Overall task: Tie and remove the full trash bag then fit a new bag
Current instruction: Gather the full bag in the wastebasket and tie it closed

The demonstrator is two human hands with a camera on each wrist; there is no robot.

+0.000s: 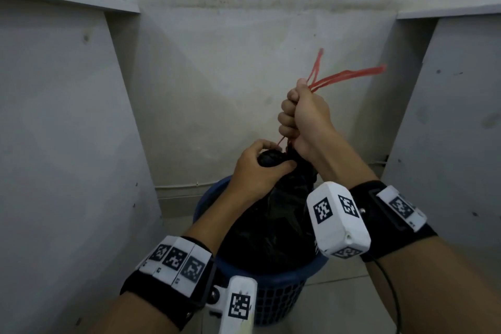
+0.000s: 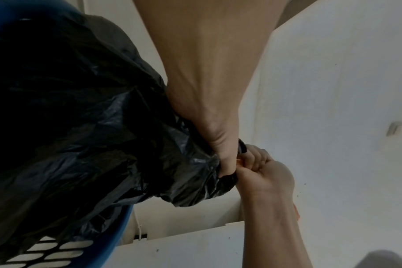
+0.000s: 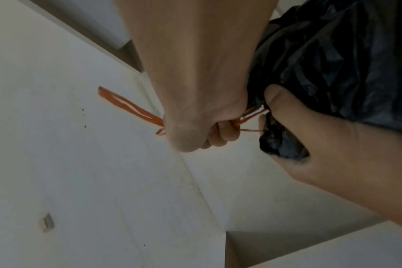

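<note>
A full black trash bag (image 1: 273, 225) stands in a blue mesh bin (image 1: 273, 298) on the floor. My left hand (image 1: 260, 171) grips the gathered neck of the bag (image 3: 280, 143) just above the bin. My right hand (image 1: 301, 119) is a fist higher up, holding the red drawstrings (image 1: 349, 74), whose loose loops stick out above and to the right of it. Short taut strands (image 3: 250, 117) run from the fist down to the neck. In the left wrist view the bag (image 2: 85, 127) fills the left side, and both hands meet at its neck (image 2: 227, 179).
Grey-white panels stand close on the left (image 1: 67, 144) and right (image 1: 461, 130), with a wall (image 1: 244, 62) behind the bin. A tiled floor (image 1: 347, 301) shows around the bin's base. Each wrist wears a black strap with white tagged camera blocks (image 1: 339, 219).
</note>
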